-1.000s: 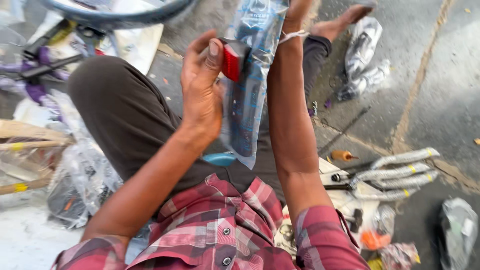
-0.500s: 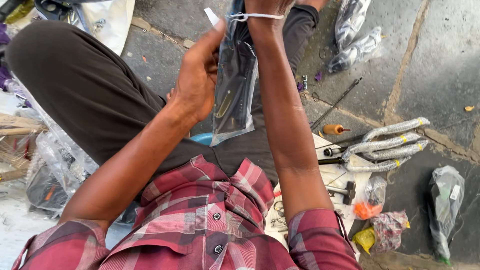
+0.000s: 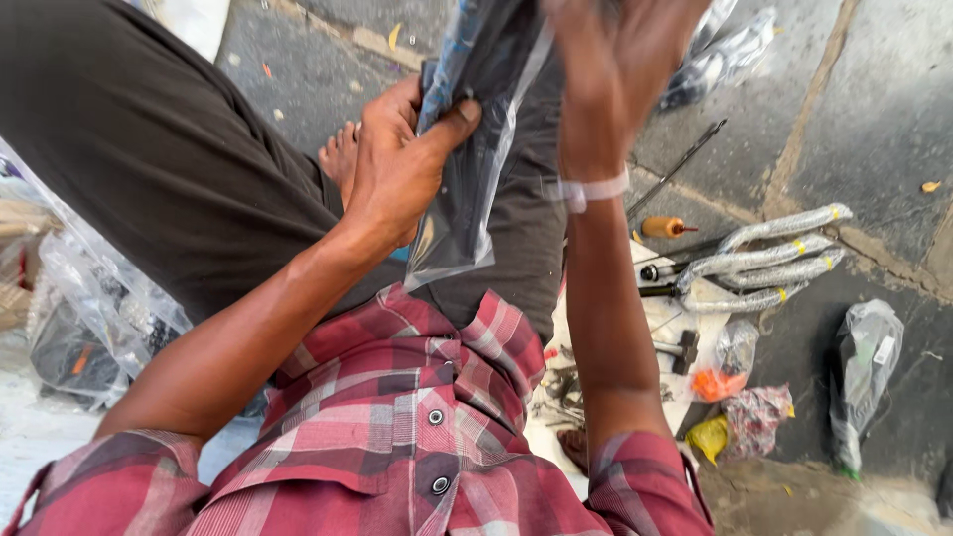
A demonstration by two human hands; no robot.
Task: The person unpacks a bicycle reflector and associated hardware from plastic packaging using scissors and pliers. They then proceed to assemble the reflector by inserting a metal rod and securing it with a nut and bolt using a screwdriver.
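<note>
Left grip: left hand [image 3: 402, 164] pinches the bag [image 3: 467, 189], thumb across the front, fingers behind it.
Right grip: right hand [image 3: 615, 60] is raised at the top edge of view, blurred; cannot tell whether its fingers close on the bag or stand apart. A pale band [image 3: 593, 189] circles the wrist.
Bag: clear plastic with dark contents and a blue strip along its upper left edge; held upright above the lap, between the two hands, its lower corner hanging free just over the shirt.
Wearer: red plaid shirt [image 3: 397, 437] with snap buttons, dark trousers [image 3: 169, 169]; seated on the floor, a bare foot [image 3: 340, 159] just left of the left hand.
Floor: grey stone slabs [image 3: 884, 109] with pale joints.
Floor, right of the right forearm: a bundle of silver-wrapped bent tubes [image 3: 769, 263] with yellow bands; a small orange-capped bottle [image 3: 663, 227] just beside their left end; a thin dark rod [image 3: 680, 164] lying slantwise above the bottle.
Floor, lower right: a small hammer [image 3: 678, 349]; a clear pouch with orange pieces [image 3: 730, 367]; a patterned pouch [image 3: 756, 417]; a yellow packet [image 3: 710, 437]; a clear bag with dark contents [image 3: 864, 372], well apart toward the right edge.
Floor, top right: more clear wrapped packs [image 3: 725, 50], partly cut off.
Floor, left edge: crumpled clear bags [image 3: 89, 318] with dark parts inside.
</note>
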